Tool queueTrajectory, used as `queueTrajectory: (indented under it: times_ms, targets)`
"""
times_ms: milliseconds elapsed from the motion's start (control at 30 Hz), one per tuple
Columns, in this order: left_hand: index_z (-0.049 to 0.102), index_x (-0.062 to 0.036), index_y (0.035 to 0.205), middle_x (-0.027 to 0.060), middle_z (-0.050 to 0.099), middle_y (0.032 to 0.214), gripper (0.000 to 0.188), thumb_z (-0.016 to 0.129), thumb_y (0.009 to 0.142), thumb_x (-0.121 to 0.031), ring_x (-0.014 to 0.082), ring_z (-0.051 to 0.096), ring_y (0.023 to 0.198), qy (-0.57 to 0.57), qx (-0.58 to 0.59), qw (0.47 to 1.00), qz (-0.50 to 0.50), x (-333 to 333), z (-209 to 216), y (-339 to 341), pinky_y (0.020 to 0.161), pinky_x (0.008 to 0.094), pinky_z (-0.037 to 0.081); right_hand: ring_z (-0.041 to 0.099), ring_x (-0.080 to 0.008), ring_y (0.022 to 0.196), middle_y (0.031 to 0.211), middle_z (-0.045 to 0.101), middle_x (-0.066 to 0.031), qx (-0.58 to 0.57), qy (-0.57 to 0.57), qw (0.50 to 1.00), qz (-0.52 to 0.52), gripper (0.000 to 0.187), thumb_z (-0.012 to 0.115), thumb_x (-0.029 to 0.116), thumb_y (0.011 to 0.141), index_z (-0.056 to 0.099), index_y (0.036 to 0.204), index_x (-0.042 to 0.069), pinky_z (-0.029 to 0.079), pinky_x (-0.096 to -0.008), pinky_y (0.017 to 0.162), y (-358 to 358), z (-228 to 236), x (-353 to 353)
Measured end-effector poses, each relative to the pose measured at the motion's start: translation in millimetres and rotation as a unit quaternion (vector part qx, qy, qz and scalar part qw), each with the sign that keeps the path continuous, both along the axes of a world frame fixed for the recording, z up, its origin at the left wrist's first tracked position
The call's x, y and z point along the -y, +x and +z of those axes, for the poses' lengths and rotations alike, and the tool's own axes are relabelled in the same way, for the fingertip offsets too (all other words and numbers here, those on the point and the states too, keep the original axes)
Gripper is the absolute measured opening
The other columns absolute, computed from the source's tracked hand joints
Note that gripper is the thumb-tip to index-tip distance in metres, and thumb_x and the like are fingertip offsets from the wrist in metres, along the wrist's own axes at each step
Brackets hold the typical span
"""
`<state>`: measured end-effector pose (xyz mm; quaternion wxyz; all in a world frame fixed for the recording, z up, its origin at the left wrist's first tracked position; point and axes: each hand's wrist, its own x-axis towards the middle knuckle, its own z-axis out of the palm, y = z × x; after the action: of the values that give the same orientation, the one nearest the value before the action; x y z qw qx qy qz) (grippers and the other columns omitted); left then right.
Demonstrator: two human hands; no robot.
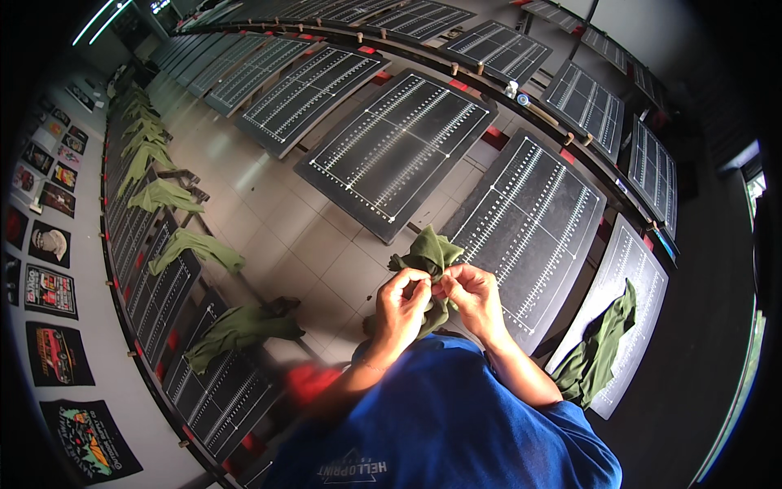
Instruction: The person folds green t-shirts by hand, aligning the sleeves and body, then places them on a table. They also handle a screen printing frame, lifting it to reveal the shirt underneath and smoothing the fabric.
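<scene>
An olive green cloth (pixel 432 251), bunched up, hangs in front of my blue shirt. My left hand (pixel 401 308) pinches it from the left, with thumb and forefinger together. From the right, my right hand (pixel 474 300) pinches the same cloth, its fingertips almost meeting those of the left. Part of the fabric drops below and behind my hands, so its full shape is hidden. Just beyond my right hand lies a black printing board (pixel 529 236) with white ruler marks. Another green cloth (pixel 599 350) lies crumpled on a board to the right of my right forearm.
Rows of similar marked boards (pixel 399 147) run along a rail ahead and to the right. On the left, green cloths (pixel 195 248) are draped over more boards (pixel 155 285). A small bottle (pixel 511 88) and a tape roll (pixel 523 99) sit on the rail. Printed samples (pixel 57 354) line the far left.
</scene>
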<state>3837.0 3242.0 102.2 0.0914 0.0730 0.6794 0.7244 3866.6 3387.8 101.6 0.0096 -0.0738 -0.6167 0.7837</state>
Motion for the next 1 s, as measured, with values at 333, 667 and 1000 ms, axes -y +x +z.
queueTrajectory:
  times_ms: [333,667,1000]
  targets:
    - [0.061,-0.0012,0.095,-0.0052,0.052,0.071,0.005,0.059,0.094,-0.006,0.0010,0.043,0.062,0.030,0.005,1.000,0.004,2.3,-1.3,4.3,0.054,0.0184,0.035,0.064,-0.0094,0.079,0.081,0.069,-0.0039,-0.014,-0.020,1.000,-0.001,0.016,0.062,0.014,0.094,0.066,0.093,-0.002,0.052,-0.0245,0.074,4.2,-11.7,-1.2]
    - [0.062,-0.0012,0.095,-0.0053,0.053,0.068,0.005,0.059,0.090,0.000,-0.0005,0.043,0.058,-0.098,-0.075,0.992,0.008,4.9,-2.1,7.7,0.049,0.0195,0.033,0.064,-0.0074,0.069,0.073,0.070,-0.0035,-0.025,0.136,0.990,-0.007,0.015,0.066,0.014,0.091,0.069,0.090,-0.001,0.051,-0.0242,0.062,8.2,3.1,-1.3]
    - [0.057,-0.0038,0.098,-0.0072,0.044,0.065,0.005,0.054,0.097,-0.008,0.0004,0.041,0.056,0.021,0.013,0.999,0.020,2.4,-1.1,1.6,0.049,0.0188,0.036,0.066,-0.0178,0.085,0.096,0.067,-0.0077,0.050,-0.268,0.962,-0.023,0.019,0.051,0.016,0.099,0.060,0.105,0.000,0.054,-0.0326,0.079,-6.8,-33.3,-17.2]
